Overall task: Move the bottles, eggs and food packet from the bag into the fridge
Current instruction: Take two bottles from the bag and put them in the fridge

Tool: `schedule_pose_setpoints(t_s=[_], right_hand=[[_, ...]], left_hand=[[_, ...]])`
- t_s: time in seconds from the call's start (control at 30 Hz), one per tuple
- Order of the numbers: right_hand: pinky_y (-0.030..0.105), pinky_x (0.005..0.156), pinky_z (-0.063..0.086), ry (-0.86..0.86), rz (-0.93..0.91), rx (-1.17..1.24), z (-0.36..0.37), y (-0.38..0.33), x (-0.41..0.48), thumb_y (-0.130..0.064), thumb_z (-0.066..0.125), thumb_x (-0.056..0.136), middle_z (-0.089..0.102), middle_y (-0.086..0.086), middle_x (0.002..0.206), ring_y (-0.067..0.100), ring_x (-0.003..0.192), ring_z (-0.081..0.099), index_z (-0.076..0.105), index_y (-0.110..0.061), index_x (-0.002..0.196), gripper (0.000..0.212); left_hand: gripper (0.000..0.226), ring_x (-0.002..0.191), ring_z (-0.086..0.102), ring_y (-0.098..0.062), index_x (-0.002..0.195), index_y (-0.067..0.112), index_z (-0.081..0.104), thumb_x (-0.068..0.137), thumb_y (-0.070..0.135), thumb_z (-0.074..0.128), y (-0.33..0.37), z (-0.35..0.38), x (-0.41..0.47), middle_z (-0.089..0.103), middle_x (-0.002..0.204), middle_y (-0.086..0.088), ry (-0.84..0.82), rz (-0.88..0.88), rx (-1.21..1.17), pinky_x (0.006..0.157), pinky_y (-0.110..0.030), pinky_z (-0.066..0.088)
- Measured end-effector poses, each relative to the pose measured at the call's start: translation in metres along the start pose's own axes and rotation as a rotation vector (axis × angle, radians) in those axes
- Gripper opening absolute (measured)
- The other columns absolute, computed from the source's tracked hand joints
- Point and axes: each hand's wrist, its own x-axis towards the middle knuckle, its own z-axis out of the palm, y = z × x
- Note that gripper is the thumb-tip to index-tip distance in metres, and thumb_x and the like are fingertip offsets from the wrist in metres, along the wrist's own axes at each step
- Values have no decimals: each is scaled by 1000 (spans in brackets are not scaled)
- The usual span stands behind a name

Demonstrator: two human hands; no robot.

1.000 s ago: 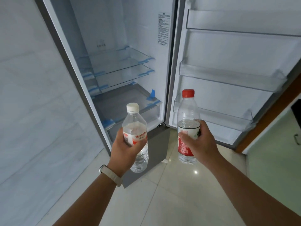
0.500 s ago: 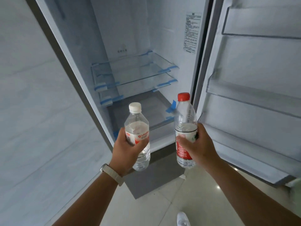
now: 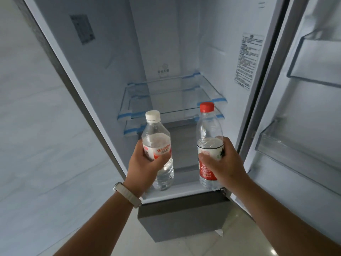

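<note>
My left hand (image 3: 143, 168) grips a clear water bottle with a white cap (image 3: 156, 137) around its red and white label. My right hand (image 3: 224, 163) grips a second clear bottle with a red cap (image 3: 208, 130) and a red label. Both bottles stand upright in front of the open fridge (image 3: 166, 52), level with its lower part. The glass shelves (image 3: 171, 100) with blue tape at the corners hold nothing. The bag, eggs and food packet are out of view.
The fridge door (image 3: 304, 126) stands open on the right, with clear door bins (image 3: 287, 146) that look empty. A pale marble-like wall (image 3: 36, 126) runs along the left. A grey lower compartment front (image 3: 182, 217) juts out below the hands, above a tiled floor.
The view has closed in on the fridge and swung to face its inside. Both hands kept their grip and carried the bottles up to the fridge opening.
</note>
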Motion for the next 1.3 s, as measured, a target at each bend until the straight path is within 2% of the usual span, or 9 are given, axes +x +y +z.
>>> schedule_pose_setpoints(t_s=[0.17, 0.27, 0.4, 0.53, 0.63, 0.73, 0.83, 1.1, 1.3], right_hand=[[14, 63, 53, -48, -35, 28, 10, -4, 30, -21, 78, 79, 66, -7, 94, 1, 83, 66, 49, -33, 107, 41], [17, 66, 55, -63, -49, 32, 19, -8, 52, -24, 78, 79, 67, -7, 95, 3, 85, 67, 50, -35, 105, 39], [17, 68, 53, -63, -83, 26, 35, -18, 78, -26, 78, 78, 66, -9, 98, 7, 87, 67, 49, -37, 106, 42], [27, 73, 56, -16, -91, 30, 50, -32, 106, -41, 78, 68, 68, -9, 96, 11, 87, 68, 51, -39, 106, 46], [25, 70, 56, -3, -105, 62, 59, -43, 128, -25, 80, 75, 69, -11, 91, 5, 84, 69, 52, -37, 104, 42], [13, 60, 52, 32, -147, 59, 68, -56, 148, -16, 77, 78, 68, -11, 89, -2, 83, 67, 51, -34, 102, 40], [9, 59, 50, 81, -169, 44, 77, -65, 166, -16, 77, 78, 67, -12, 90, -4, 82, 66, 51, -36, 100, 40], [8, 57, 46, 143, -173, 14, 90, -78, 209, -20, 77, 78, 65, -14, 92, -13, 79, 62, 50, -37, 100, 38], [15, 64, 47, 153, -170, 66, 100, -75, 244, -20, 78, 77, 68, -11, 94, -5, 80, 65, 54, -30, 111, 43]], left_hand=[[48, 87, 71, -16, 114, 20, 58, 75, 25, 86, 12, -10, 30, 72, 96, -1, 59, 14, 11, 82, -40, 61], [50, 89, 72, -17, 116, 19, 59, 74, 27, 85, 18, -16, 51, 72, 98, -2, 78, 24, -37, 83, -39, 60], [61, 91, 71, -15, 116, 20, 59, 65, 43, 81, 25, -24, 82, 72, 100, 1, 97, 43, -82, 82, -33, 59], [45, 88, 72, -11, 111, 22, 60, 74, 19, 85, 31, -33, 117, 74, 94, 6, 117, 62, -138, 75, -25, 56], [39, 84, 72, -10, 108, 21, 60, 77, 8, 81, 34, -38, 145, 73, 91, 6, 112, 98, -162, 73, -24, 54], [40, 86, 71, -11, 110, 22, 60, 78, 9, 80, 34, -41, 170, 72, 95, 3, 112, 125, -192, 74, -24, 54], [42, 87, 70, -9, 115, 18, 59, 79, 11, 80, 36, -39, 191, 71, 98, 1, 119, 140, -233, 71, -22, 54], [45, 82, 70, -3, 115, 21, 60, 77, 6, 79, 35, -27, 229, 72, 99, 3, 157, 93, -355, 65, -14, 53], [46, 89, 71, -14, 116, 21, 61, 77, 4, 79, 29, -20, 247, 73, 100, 0, 215, 38, -384, 74, -27, 58]])
